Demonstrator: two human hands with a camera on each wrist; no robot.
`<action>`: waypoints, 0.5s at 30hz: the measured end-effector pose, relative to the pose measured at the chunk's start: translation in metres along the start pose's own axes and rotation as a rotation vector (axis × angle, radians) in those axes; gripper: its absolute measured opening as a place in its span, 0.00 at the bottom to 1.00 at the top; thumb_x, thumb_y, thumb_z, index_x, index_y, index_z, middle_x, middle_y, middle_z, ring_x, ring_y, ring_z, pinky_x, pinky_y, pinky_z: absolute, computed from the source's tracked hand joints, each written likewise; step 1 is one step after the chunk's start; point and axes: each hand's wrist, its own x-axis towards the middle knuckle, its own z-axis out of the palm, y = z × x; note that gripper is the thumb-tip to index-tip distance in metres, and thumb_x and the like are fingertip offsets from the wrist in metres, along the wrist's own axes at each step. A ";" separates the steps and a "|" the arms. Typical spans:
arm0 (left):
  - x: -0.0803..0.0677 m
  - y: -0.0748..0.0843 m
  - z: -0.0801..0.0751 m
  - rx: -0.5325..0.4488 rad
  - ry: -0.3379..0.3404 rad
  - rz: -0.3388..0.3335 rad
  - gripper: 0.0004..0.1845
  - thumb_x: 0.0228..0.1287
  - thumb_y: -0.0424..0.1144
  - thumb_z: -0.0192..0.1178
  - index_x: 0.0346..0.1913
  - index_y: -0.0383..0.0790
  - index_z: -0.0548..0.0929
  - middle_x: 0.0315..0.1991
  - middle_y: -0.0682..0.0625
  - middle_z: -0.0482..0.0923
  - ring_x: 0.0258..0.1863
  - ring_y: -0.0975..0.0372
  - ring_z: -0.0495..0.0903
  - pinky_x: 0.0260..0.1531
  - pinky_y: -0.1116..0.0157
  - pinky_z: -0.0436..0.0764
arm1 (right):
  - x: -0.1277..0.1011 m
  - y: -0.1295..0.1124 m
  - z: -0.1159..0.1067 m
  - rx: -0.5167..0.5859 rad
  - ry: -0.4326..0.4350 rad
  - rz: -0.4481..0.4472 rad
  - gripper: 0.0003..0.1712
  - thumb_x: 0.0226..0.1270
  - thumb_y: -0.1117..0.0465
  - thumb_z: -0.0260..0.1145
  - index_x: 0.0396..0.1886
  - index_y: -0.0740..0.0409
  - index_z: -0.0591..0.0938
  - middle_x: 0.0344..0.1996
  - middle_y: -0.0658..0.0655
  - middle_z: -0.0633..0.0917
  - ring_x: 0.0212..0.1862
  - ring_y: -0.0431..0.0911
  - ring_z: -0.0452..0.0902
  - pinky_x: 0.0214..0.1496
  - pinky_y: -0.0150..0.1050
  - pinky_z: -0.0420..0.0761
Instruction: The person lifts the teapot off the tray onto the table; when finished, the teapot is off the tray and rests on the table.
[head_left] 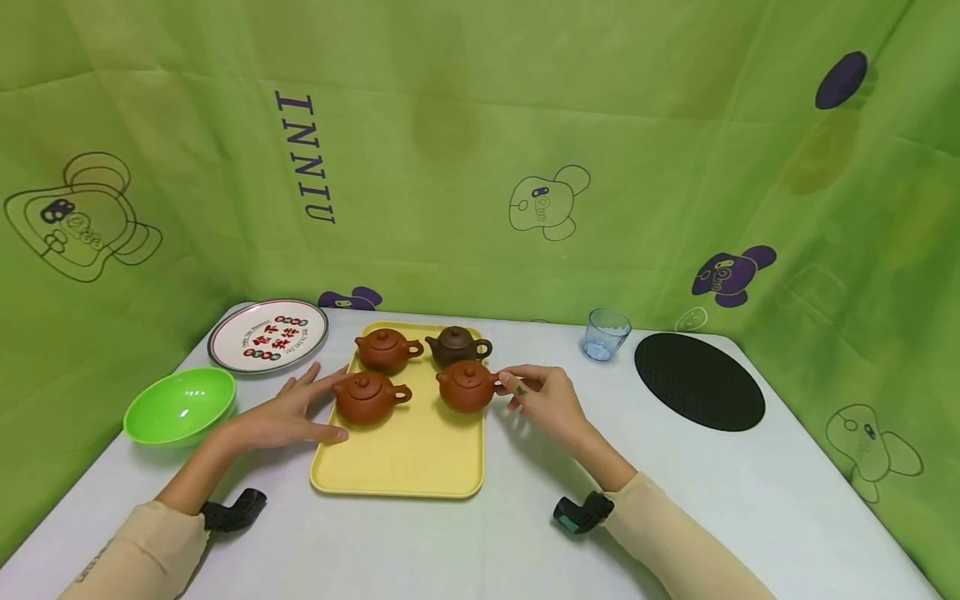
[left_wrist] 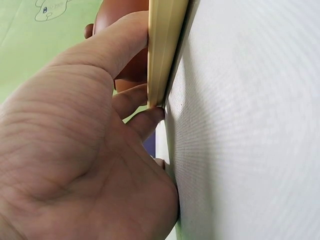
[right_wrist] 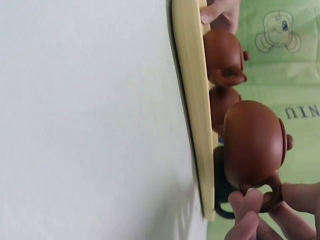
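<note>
My right hand (head_left: 553,404) pinches the looped handle of a reddish-brown clay teapot (head_left: 465,396) at the right side of a yellow tray (head_left: 401,467). In the right wrist view, a narrow gap shows between that teapot's base (right_wrist: 252,142) and the tray. My left hand (head_left: 288,414), fingers spread, rests on the tray's left rim, thumb over the edge. Close to it sits another reddish-brown teapot (head_left: 365,404). Behind stand a third reddish-brown teapot (head_left: 384,354) and a dark brown teapot (head_left: 450,346), partly hidden by the one I hold.
A green bowl (head_left: 180,406) stands left of my left forearm, with a white plate with red lettering (head_left: 268,336) behind it. To the right are a clear blue glass (head_left: 606,335) and a black oval mat (head_left: 699,382). Green printed cloth (head_left: 465,167) hangs around the white table.
</note>
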 end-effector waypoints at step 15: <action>0.001 -0.003 0.001 -0.005 0.003 0.003 0.54 0.60 0.54 0.76 0.84 0.40 0.60 0.84 0.21 0.34 0.80 0.21 0.27 0.72 0.19 0.29 | 0.007 0.011 -0.032 -0.024 0.061 0.012 0.17 0.80 0.56 0.65 0.56 0.63 0.89 0.43 0.65 0.94 0.29 0.42 0.87 0.29 0.30 0.82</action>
